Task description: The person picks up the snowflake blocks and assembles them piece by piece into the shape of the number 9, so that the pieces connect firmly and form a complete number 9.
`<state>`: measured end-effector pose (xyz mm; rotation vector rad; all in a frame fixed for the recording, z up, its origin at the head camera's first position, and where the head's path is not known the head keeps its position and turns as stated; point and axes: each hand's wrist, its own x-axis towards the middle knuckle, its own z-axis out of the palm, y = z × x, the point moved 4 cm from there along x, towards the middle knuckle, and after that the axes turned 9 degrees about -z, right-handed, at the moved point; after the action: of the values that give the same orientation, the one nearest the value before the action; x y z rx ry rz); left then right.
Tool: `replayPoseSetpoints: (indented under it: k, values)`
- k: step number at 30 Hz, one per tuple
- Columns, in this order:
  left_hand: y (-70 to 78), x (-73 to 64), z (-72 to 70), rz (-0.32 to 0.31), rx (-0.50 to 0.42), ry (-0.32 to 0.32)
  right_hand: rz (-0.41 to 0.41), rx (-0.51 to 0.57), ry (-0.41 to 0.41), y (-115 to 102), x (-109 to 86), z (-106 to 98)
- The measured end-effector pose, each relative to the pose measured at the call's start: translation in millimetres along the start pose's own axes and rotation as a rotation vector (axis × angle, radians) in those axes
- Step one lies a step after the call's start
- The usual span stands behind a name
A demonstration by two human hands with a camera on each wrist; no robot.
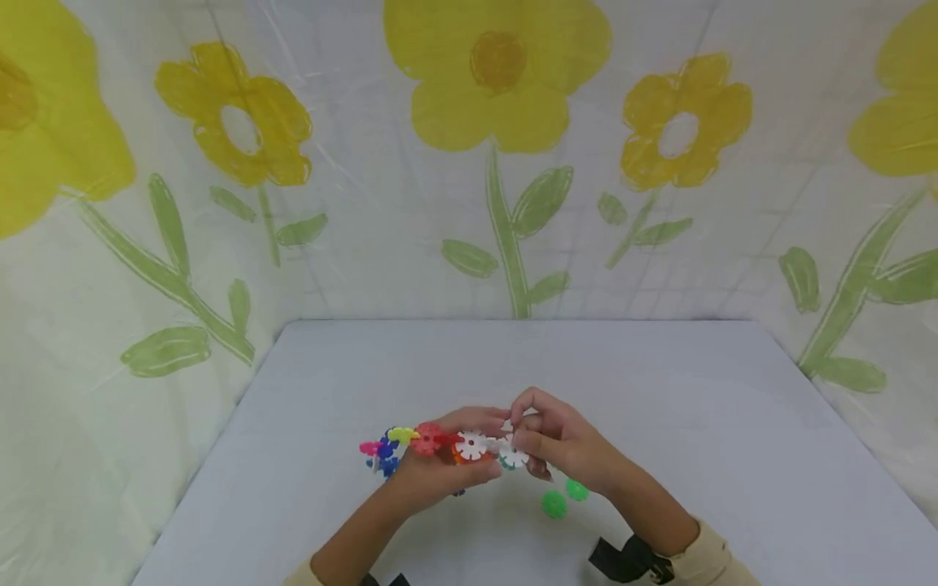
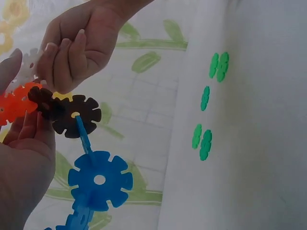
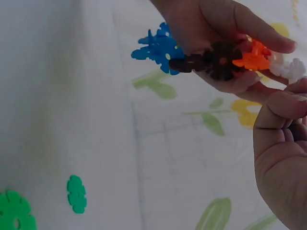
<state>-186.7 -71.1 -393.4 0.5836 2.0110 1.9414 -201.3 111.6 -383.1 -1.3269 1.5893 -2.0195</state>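
My left hand [image 1: 423, 482] holds a chain of notched plastic snowflake discs between thumb and fingers. A red disc [image 1: 427, 439], a yellow disc [image 1: 402, 435] and a white disc [image 1: 471, 444] show along it in the head view. An orange disc [image 3: 255, 56], a brown disc [image 3: 223, 60] and a blue disc [image 2: 100, 180] belong to the chain as well; the blue part hangs below the hand in the left wrist view. With thumb and fingertips, my right hand [image 1: 567, 442] pinches another white disc [image 1: 512, 452] at the chain's right end. Its fingers partly cover that disc.
Several loose green discs lie on the white table, among them a green disc [image 1: 554, 504] and a second green disc [image 1: 576, 489] below the right hand. Behind the table [image 1: 352, 366] hangs a sheet [image 1: 352, 244] printed with yellow flowers.
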Motion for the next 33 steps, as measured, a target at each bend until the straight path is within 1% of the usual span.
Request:
replayPoseSetpoints:
  k: [1, 3, 6, 8, 9, 10, 11, 12, 14, 15, 16, 17, 18, 19, 20, 24, 26, 29, 31, 33]
  values:
    - [-1.3, 0.3, 0.3, -0.02, 0.016, 0.003, -0.001, 0.002, 0.005, 0.3, -0.2, -0.1]
    - [-3.9, 0.8, 0.7, -0.055, 0.032, 0.03, 0.0, -0.001, 0.02, 0.7, -0.4, -0.4]
    - [-6.3, 0.6, 0.5, -0.093, 0.025, 0.08, 0.017, -0.015, 0.059, 1.0, -0.2, -2.2]
    - [-7.2, 0.3, -0.8, -0.122, 0.007, 0.125, 0.023, -0.059, 0.073, 3.8, 0.0, -5.3]
    - [-7.3, -0.1, -1.9, -0.133, -0.006, 0.146, 0.029, -0.117, 0.074, 6.7, 0.0, -7.4]
    - [-7.4, -0.6, -3.4, -0.146, -0.021, 0.169, 0.049, -0.208, 0.074, 11.3, -0.5, -9.9]
    - [-7.0, -1.3, -4.9, -0.151, -0.032, 0.191, 0.062, -0.325, 0.052, 16.3, -0.9, -11.8]
    - [-6.9, -1.7, -6.4, -0.152, -0.044, 0.206, 0.091, -0.474, 0.02, 23.0, -2.3, -13.7]
    - [-6.5, -2.4, -9.1, -0.146, -0.056, 0.224, 0.18, -0.798, -0.081, 39.3, -6.3, -16.1]
    - [-6.2, -2.8, -10.0, -0.147, -0.053, 0.229, 0.232, -0.941, -0.148, 47.3, -8.9, -16.2]
    - [-6.0, -3.0, -10.7, -0.145, -0.053, 0.232, 0.277, -1.052, -0.211, 54.8, -11.6, -16.1]
    - [-5.7, -3.1, -11.0, -0.141, -0.055, 0.229, 0.309, -1.127, -0.267, 61.2, -13.8, -15.8]
    - [-5.6, -3.1, -11.2, -0.142, -0.06, 0.224, 0.344, -1.174, -0.302, 67.0, -15.8, -16.2]
    - [-5.8, -3.2, -11.2, -0.143, -0.062, 0.22, 0.378, -1.185, -0.319, 71.4, -17.2, -16.6]
    - [-5.9, -3.5, -11.2, -0.147, -0.06, 0.217, 0.41, -1.176, -0.315, 74.6, -18.4, -17.4]
    - [-6.1, -3.8, -10.0, -0.151, -0.089, 0.182, 0.48, -1.104, -0.251, 76.8, -21.8, -22.5]
    - [-6.0, -3.9, -9.3, -0.15, -0.108, 0.157, 0.506, -1.07, -0.244, 75.6, -24.4, -24.7]
    - [-4.6, -3.7, -8.7, -0.152, -0.137, 0.126, 0.504, -1.057, -0.257, 72.0, -25.2, -27.5]
    - [-4.0, -3.8, -9.3, -0.158, -0.128, 0.135, 0.465, -1.035, -0.248, 66.7, -22.5, -27.9]
    - [-3.7, -3.9, -10.1, -0.169, -0.114, 0.157, 0.388, -0.98, -0.208, 57.2, -17.0, -27.4]
